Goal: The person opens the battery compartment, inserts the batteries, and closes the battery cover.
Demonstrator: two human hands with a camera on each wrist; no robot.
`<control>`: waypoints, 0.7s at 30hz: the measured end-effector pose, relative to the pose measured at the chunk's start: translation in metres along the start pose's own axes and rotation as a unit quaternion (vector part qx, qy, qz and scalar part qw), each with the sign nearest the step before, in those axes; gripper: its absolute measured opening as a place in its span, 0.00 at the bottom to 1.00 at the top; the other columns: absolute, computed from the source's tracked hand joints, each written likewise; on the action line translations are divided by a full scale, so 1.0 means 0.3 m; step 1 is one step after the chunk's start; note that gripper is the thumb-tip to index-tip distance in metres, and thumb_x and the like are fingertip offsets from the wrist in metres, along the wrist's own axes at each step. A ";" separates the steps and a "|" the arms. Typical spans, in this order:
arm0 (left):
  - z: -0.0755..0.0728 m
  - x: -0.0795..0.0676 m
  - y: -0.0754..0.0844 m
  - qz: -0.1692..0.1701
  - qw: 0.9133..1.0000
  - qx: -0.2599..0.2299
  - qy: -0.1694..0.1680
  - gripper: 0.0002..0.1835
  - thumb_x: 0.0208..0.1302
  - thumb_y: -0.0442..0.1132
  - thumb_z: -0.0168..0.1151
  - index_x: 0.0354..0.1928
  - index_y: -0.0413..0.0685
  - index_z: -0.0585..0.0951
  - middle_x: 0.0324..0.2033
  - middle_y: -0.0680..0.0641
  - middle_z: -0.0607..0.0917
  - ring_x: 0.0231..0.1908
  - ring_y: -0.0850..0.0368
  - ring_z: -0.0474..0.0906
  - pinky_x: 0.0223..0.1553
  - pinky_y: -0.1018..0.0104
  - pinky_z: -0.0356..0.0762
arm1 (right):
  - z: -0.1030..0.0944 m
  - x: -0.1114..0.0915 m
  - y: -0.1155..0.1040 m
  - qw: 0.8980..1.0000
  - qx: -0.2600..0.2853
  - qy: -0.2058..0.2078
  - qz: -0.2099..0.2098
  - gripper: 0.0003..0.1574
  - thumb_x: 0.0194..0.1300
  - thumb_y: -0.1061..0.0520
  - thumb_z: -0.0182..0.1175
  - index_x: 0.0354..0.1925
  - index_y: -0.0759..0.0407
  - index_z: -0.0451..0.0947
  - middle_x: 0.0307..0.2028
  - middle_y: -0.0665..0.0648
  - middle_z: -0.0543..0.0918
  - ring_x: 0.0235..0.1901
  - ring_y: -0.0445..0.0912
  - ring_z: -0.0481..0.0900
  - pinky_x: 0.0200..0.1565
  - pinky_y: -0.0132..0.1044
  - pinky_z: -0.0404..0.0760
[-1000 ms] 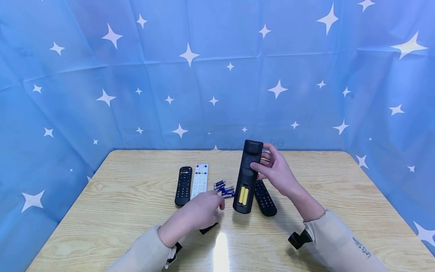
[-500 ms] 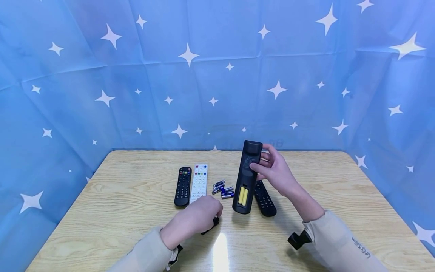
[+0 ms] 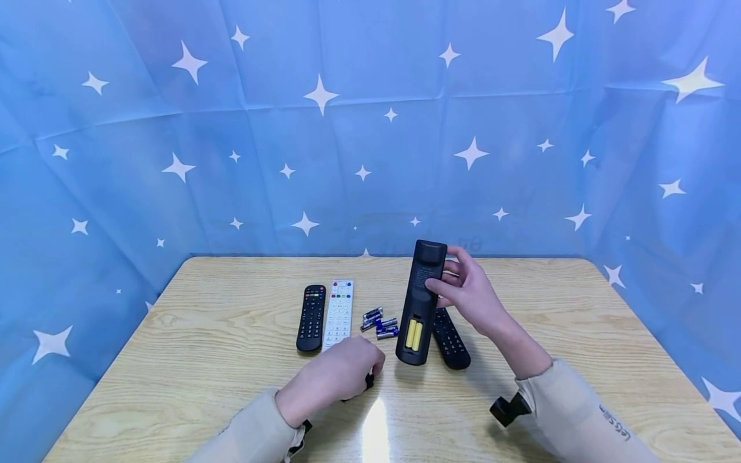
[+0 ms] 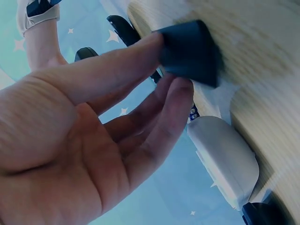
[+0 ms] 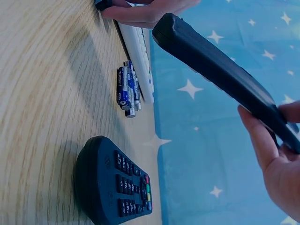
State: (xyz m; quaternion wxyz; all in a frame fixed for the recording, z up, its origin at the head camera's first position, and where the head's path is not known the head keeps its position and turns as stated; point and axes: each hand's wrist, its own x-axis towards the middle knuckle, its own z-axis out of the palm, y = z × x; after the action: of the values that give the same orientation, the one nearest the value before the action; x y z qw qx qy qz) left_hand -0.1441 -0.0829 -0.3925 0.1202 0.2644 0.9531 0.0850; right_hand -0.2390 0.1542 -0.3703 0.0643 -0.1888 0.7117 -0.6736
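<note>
In the head view my right hand (image 3: 467, 292) holds up a black remote control (image 3: 421, 296), back side facing me. Its battery bay is uncovered, with two yellow batteries (image 3: 414, 334) lying in it. My left hand (image 3: 346, 368) is low over the table, to the left of that remote. Between its thumb and fingertips it pinches a small black battery cover (image 4: 190, 51), plain in the left wrist view and mostly hidden by the hand from the head.
A black remote (image 3: 311, 318) and a white remote (image 3: 338, 314) lie side by side on the table (image 3: 231, 308). Several blue-and-silver batteries (image 3: 380, 323) are loose near the middle. Another black remote (image 3: 451, 341) lies partly behind the held one. A starry blue curtain (image 3: 370, 128) stands behind.
My left hand has shifted slightly and taken the battery cover between its fingers, which lay under it on the table before. The right hand and its remote have stayed nearly still.
</note>
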 end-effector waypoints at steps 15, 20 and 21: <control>-0.006 0.012 -0.022 0.058 0.995 -0.066 0.041 0.10 0.57 0.25 0.73 0.34 0.49 0.88 0.29 0.58 0.84 0.33 0.67 0.77 0.38 0.73 0.78 | -0.002 0.006 0.012 1.000 0.005 -0.001 0.000 0.37 0.69 0.68 0.62 0.71 0.64 0.58 0.56 0.71 0.77 0.47 0.48 0.85 0.39 0.52 0.88; -0.008 0.022 -0.022 0.072 0.992 -0.084 0.062 0.10 0.59 0.24 0.71 0.35 0.49 0.88 0.29 0.59 0.83 0.33 0.67 0.76 0.38 0.74 0.77 | -0.001 0.008 0.012 1.000 0.000 -0.001 0.000 0.37 0.69 0.68 0.62 0.71 0.64 0.58 0.56 0.71 0.77 0.47 0.48 0.85 0.39 0.51 0.88; -0.009 0.023 -0.022 0.074 0.991 -0.088 0.070 0.11 0.59 0.24 0.70 0.35 0.49 0.88 0.30 0.59 0.84 0.34 0.67 0.76 0.38 0.74 0.77 | -0.001 0.008 0.012 1.000 -0.001 -0.001 -0.001 0.37 0.69 0.68 0.62 0.71 0.64 0.58 0.56 0.71 0.77 0.47 0.48 0.85 0.39 0.50 0.88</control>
State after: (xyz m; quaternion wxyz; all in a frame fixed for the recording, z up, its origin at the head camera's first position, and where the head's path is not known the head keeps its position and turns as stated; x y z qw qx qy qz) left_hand -0.1538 -0.0851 -0.3927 0.0696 0.3157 0.9259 0.1953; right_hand -0.2420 0.1537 -0.3734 0.0643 -0.1899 0.7122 -0.6727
